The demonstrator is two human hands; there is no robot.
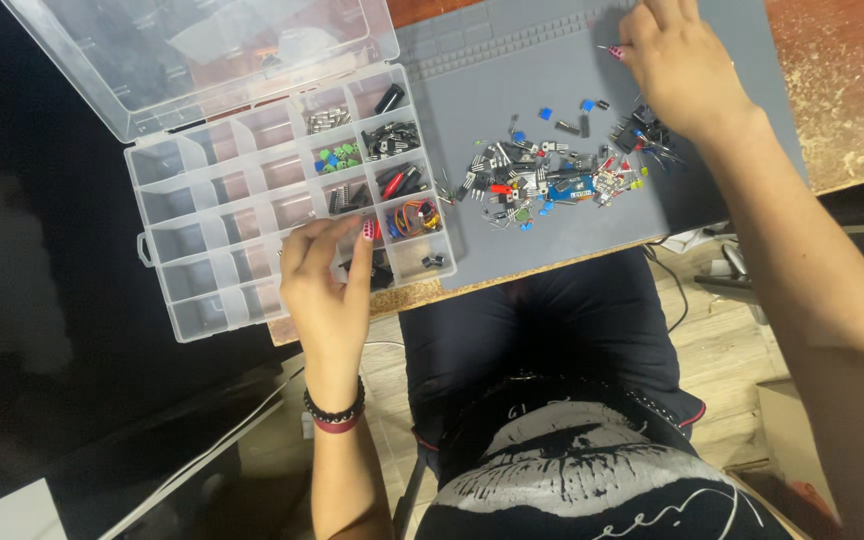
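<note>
My left hand (pixel 327 285) rests on the near edge of a clear plastic compartment organizer (pixel 187 245), its fingers loosely curled over the lower right cells and holding nothing I can see. My right hand (pixel 677 65) reaches to the far side of a grey work mat (pixel 512 250), fingertips pressed down near the mat's ridged top strip; whether it pinches a small part is hidden. Between the hands lies a pile of small electronic components (pixel 552 170): black, blue, red and green pieces with wire legs.
The organizer's lid (pixel 202 55) stands open at the back left. Several right-hand cells hold sorted parts, the left cells look bare. A worn wooden tabletop (pixel 842 90) shows at the right. Cables (pixel 712 260) hang below the table edge. My lap sits under the table.
</note>
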